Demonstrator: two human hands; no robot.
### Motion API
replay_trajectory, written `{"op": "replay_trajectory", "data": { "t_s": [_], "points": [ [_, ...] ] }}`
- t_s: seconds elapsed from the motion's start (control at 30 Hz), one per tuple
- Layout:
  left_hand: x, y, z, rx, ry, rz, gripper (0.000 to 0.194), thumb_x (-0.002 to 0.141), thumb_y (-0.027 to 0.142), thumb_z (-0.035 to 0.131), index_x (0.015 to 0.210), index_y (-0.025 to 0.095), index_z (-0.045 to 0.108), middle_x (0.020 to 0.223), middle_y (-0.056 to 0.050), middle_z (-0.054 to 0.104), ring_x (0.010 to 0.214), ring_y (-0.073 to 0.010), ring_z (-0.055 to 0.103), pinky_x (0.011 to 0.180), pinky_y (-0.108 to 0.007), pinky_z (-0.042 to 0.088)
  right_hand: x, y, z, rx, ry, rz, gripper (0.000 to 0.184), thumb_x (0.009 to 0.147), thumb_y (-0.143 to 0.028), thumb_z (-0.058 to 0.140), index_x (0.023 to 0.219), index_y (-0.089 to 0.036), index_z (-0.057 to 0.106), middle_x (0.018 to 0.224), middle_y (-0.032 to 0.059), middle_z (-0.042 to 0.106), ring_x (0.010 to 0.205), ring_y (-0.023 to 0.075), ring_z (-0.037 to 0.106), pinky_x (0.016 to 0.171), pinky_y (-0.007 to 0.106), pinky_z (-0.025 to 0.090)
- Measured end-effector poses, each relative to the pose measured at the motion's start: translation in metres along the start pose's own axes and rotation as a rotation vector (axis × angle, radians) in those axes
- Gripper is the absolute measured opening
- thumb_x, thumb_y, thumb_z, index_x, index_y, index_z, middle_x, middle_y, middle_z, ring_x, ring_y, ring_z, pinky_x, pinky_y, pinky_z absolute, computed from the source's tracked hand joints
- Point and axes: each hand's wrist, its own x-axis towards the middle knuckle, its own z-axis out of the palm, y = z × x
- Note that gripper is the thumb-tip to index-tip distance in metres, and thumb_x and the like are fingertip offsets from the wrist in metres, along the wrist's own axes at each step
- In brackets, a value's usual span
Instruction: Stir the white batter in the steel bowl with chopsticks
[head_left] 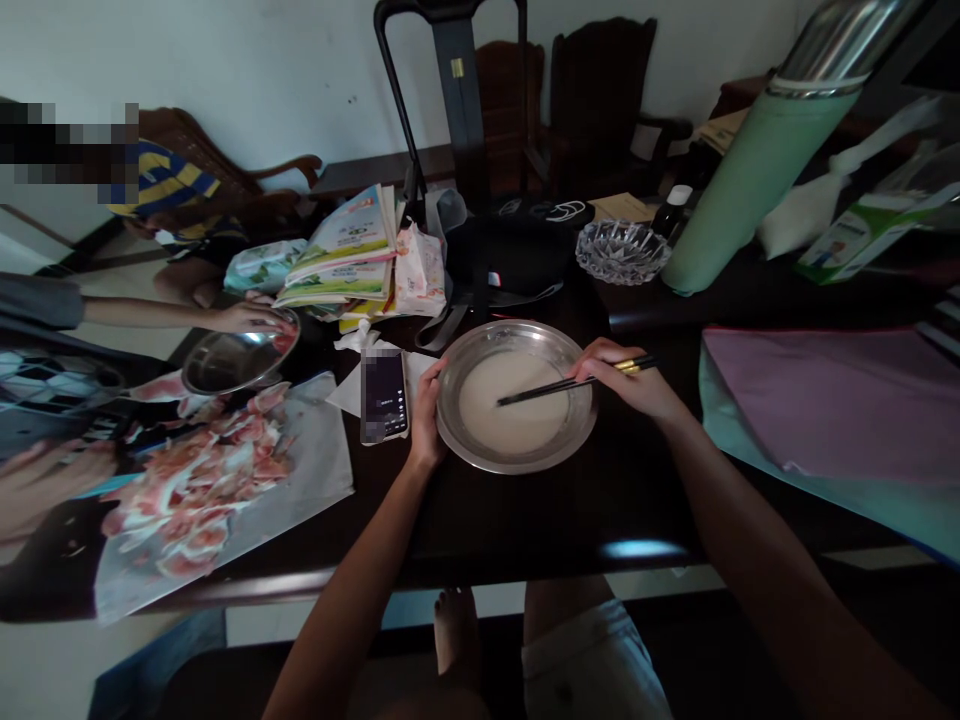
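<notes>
In front of me a wide metal bowl (pixel 517 462) stands on the dark table, with a milky, pale liquid (pixel 480 410) in it. My left hand (pixel 427 415) grips the bowl's left rim, thumb and fingers around the edge. A pair of black chopsticks (pixel 544 388) with gold bands is held in my right hand (pixel 619 378), over the bowl's right side. Their tips dip into the liquid near its middle. A lit phone (pixel 385 395) lies just left of my left hand, on some white paper (pixel 349 392).
At left, a co-worker's hand (pixel 255 318) reaches into another metal bowl (pixel 217 365). Pink-and-white peelings (pixel 217 470) cover a plastic sheet (pixel 319 470). Books (pixel 345 245), a black bag (pixel 510 250), a glass dish (pixel 622 250) and a green thermos (pixel 757 190) line the back. Folders (pixel 832 400) lie right.
</notes>
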Motion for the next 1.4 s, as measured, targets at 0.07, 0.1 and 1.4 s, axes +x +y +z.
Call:
{"op": "replay_trajectory", "data": {
  "t_s": [0.07, 0.1, 1.4],
  "points": [
    [-0.0001, 0.0, -0.0003, -0.001, -0.003, -0.005, 0.052, 0.085, 0.064, 0.068, 0.121, 0.026, 0.068, 0.133, -0.006, 0.067, 0.126, -0.0275, 0.061, 0.108, -0.041, 0.048, 0.0008, 0.0013, -0.0012, -0.027, 0.074, 0.001, 0.044, 0.088, -0.065, 0.066, 0.07, -0.027, 0.077, 0.078, 0.0046, 0.077, 0.083, 0.0235, 0.07, 0.08, 0.04, 0.053],
    [-0.0001, -0.0001, -0.0004, -0.005, -0.002, -0.009, 0.053, 0.084, 0.065, 0.068, 0.121, 0.027, 0.068, 0.133, -0.006, 0.067, 0.125, -0.0274, 0.061, 0.108, -0.041, 0.048, 0.001, 0.0019, -0.0024, -0.015, 0.132, 0.008, 0.045, 0.088, -0.065, 0.066, 0.067, -0.026, 0.076, 0.075, 0.0041, 0.076, 0.08, 0.0232, 0.07, 0.081, 0.04, 0.053],
    [0.0005, -0.002, -0.0015, -0.014, 0.007, -0.024, 0.053, 0.084, 0.064, 0.069, 0.121, 0.026, 0.068, 0.135, -0.007, 0.066, 0.127, -0.0288, 0.061, 0.11, -0.044, 0.048, -0.0012, -0.001, -0.0032, 0.094, 0.078, 0.039, 0.048, 0.089, -0.064, 0.066, 0.061, -0.025, 0.073, 0.068, 0.0037, 0.072, 0.07, 0.0216, 0.069, 0.074, 0.038, 0.054]
  ]
}}
